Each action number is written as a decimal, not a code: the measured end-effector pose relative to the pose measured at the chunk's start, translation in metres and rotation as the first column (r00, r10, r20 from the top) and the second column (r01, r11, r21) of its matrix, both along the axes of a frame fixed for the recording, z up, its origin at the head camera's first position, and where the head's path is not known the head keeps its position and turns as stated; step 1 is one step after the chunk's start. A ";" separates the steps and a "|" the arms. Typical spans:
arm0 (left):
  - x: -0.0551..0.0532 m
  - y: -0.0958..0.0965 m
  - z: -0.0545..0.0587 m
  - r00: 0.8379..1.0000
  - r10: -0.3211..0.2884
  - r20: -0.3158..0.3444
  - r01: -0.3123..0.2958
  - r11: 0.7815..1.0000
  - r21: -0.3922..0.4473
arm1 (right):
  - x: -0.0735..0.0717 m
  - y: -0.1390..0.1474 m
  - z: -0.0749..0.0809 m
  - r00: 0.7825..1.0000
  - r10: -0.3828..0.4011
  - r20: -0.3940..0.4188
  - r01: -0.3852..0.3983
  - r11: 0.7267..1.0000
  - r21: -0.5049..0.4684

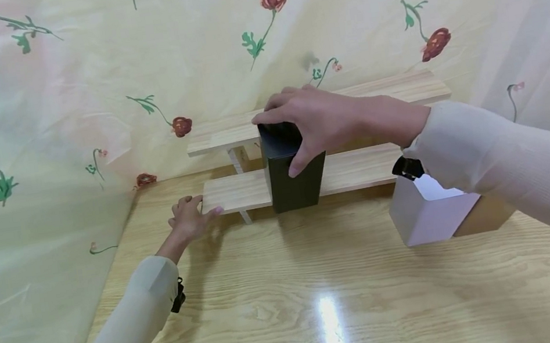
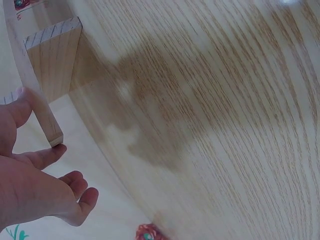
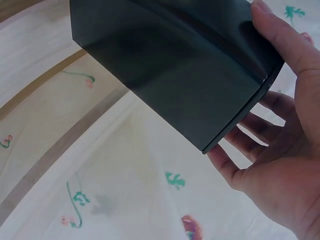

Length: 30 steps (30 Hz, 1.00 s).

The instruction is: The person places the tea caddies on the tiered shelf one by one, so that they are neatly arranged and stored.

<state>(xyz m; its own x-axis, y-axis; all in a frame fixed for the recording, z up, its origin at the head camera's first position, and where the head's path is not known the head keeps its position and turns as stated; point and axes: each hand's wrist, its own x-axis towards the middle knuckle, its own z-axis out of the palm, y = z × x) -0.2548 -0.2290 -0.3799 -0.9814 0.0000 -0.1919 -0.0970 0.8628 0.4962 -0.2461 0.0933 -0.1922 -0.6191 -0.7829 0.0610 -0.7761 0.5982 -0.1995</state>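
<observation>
My right hand (image 1: 317,116) grips a black box (image 1: 296,180) from above, thumb on the near side and fingers over the top. The box is upright at the lower board of a two-tier wooden shelf (image 1: 359,168); whether its base touches the board cannot be told. In the right wrist view, the thumb and fingers hold the end of the black box (image 3: 175,75). At the shelf's left end my left hand (image 1: 188,219) pinches the lower board. The left wrist view shows thumb and index finger on either side of the board's tip (image 2: 52,127).
A white box (image 1: 433,211) stands right of the shelf front, beside a brown cardboard surface (image 1: 484,215), partly behind my right sleeve. The shelf is on a wood-grain tabletop (image 1: 270,289). Flower-printed cloth (image 1: 204,46) hangs behind and along the left.
</observation>
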 end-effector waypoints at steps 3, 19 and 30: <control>0.000 0.001 0.000 1.000 0.001 0.003 -0.001 1.000 -0.001 | -0.008 0.000 -0.001 1.000 -0.020 0.001 0.020 1.000 0.012; -0.002 -0.002 0.001 1.000 -0.006 -0.004 0.006 1.000 -0.011 | -0.036 -0.024 -0.009 0.997 -0.071 -0.003 0.071 0.995 0.069; -0.001 0.000 -0.001 1.000 -0.010 -0.004 0.010 1.000 0.000 | -0.047 -0.032 -0.018 0.995 -0.078 0.056 0.072 0.993 0.095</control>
<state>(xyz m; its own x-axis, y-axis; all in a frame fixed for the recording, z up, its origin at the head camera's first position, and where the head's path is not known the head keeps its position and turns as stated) -0.2559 -0.2293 -0.3814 -0.9822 0.0096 -0.1878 -0.0866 0.8635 0.4968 -0.2930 0.0614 -0.2105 -0.6768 -0.7346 -0.0486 -0.7167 0.6725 -0.1845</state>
